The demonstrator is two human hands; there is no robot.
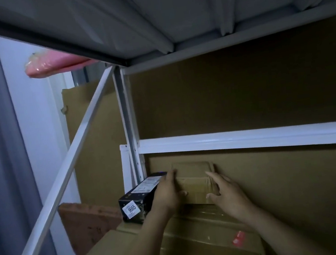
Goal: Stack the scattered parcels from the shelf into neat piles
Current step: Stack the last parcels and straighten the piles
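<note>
My left hand (166, 192) and right hand (226, 192) clamp their fingers on the small brown parcel (195, 187), sitting atop the large taped box (207, 238) beside the black box (138, 200). Pushed sideways, it could knock the black box off.

Browns, white and one pink, seen in dim light

A black box (138, 200) with a white label (131, 210) is seen lower centre; tan parcels (197, 189) are taped brown, white shelf rails (248, 139) are backed by brown cardboard (242, 93), and a pink package (55, 64) is seen upper left.
</note>
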